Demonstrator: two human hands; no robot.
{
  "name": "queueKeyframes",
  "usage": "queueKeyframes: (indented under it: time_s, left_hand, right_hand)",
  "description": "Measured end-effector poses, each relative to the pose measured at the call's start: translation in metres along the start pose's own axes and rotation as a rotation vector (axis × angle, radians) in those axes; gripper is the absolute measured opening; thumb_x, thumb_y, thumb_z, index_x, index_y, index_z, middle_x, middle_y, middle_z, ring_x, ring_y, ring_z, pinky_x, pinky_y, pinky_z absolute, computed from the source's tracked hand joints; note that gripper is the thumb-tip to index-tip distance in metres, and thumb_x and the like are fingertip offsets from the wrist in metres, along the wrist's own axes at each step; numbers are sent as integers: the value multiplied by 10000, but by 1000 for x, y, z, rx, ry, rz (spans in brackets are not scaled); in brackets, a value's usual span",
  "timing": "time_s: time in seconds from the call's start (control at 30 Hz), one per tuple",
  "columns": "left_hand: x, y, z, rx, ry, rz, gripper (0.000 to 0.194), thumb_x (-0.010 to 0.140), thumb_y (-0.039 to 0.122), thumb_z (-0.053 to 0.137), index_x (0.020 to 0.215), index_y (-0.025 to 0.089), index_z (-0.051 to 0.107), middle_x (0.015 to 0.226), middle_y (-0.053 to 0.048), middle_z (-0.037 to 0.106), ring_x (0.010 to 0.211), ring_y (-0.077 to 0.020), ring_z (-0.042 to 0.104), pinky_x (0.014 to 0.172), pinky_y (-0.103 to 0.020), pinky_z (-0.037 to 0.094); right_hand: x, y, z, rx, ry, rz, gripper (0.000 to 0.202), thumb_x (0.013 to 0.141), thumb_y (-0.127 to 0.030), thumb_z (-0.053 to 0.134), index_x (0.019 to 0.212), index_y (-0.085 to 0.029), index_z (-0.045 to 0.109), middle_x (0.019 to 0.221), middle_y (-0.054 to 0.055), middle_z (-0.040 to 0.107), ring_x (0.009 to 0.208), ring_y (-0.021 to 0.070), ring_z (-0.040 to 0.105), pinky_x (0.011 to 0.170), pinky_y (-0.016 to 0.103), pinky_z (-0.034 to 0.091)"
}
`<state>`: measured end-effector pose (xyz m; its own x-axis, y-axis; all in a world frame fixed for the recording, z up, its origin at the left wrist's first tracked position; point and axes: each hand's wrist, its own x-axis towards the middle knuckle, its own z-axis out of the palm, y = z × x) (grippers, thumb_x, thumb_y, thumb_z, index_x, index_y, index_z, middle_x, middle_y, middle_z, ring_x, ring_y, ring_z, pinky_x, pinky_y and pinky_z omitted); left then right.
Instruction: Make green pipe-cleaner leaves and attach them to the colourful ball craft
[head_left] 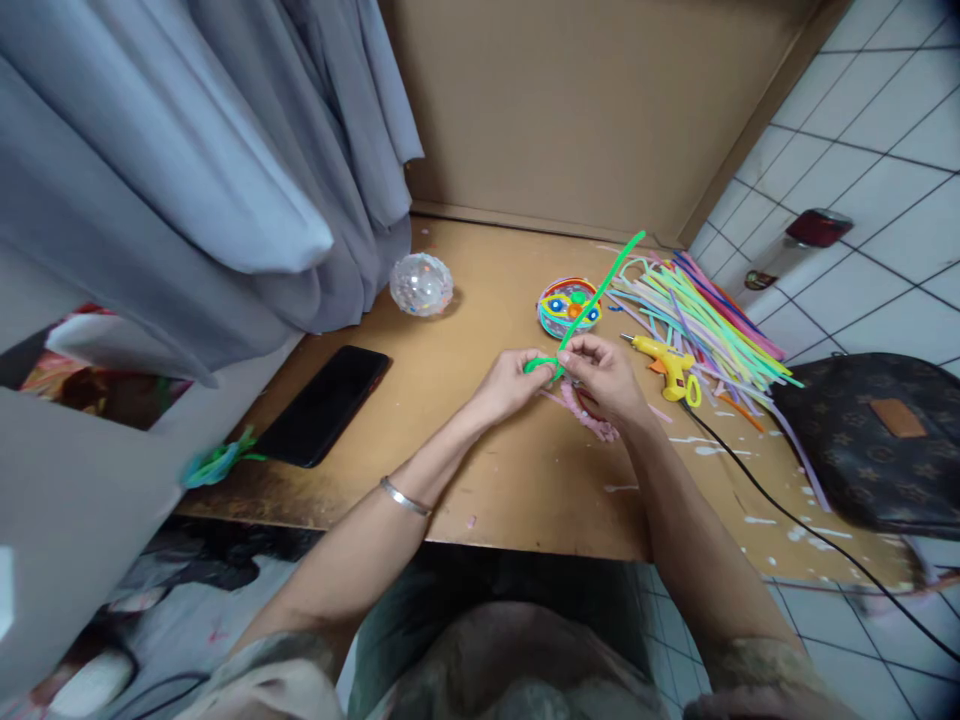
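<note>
A bright green pipe cleaner (609,280) is pinched between both hands over the middle of the table. Its curled lower end sits in the fingers of my left hand (515,383). My right hand (602,372) grips it close by, and the long free end slants up and to the right. Beneath my right hand lies a pink braided piece (592,425), partly covered. Just beyond the hands rests a round ornament (562,318) decorated with coloured pipe cleaners, its right side crossed by the green one.
A clear ball (421,284) stands at the back left, near a grey curtain (300,150). A black phone (326,405) lies at left. To the right are a pile of pipe cleaners (697,310), a yellow glue gun (667,365) with its cord, and a brown bag (877,440).
</note>
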<state>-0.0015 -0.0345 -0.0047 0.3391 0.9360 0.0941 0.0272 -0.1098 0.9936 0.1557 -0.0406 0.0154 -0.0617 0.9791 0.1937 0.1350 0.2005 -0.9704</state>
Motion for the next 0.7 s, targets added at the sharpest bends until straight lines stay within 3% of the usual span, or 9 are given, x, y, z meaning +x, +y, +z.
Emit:
queueKeyframes:
  time_s: [0.17, 0.33, 0.47, 0.7]
  left_hand:
    - [0, 1, 0, -36, 2, -25, 245, 734, 406, 586, 684, 167, 568, 525, 63, 466, 498, -69, 356, 524, -229, 269]
    - [1, 0, 0, -127, 23, -35, 217, 716, 366, 609, 649, 162, 573, 530, 49, 503, 492, -63, 383, 508, -217, 279]
    - [1, 2, 1, -232, 59, -30, 241, 697, 347, 676, 603, 160, 557, 493, 56, 479, 468, -53, 375, 485, -203, 282]
    - [2, 5, 4, -320, 101, -65, 263, 695, 310, 754, 608, 162, 555, 459, 74, 457, 428, -48, 390, 474, -189, 339]
  right_hand:
    - [1, 2, -2, -127, 9, -113, 243, 775, -397, 708, 675, -200, 608, 592, -29, 542, 543, 120, 489, 532, 257, 401]
    - [3, 1, -5, -312, -19, -317, 130, 807, -265, 627, 710, -194, 675, 702, 5, 626, 690, 156, 572, 687, 297, 471]
    - [3, 4, -5, -414, -38, -427, 172, 848, -225, 565, 795, -200, 727, 787, 30, 682, 775, 179, 616, 751, 317, 496]
    - [1, 6, -5, -479, -42, -481, 213, 826, -164, 537, 847, -214, 743, 856, 47, 717, 825, 200, 644, 774, 344, 505]
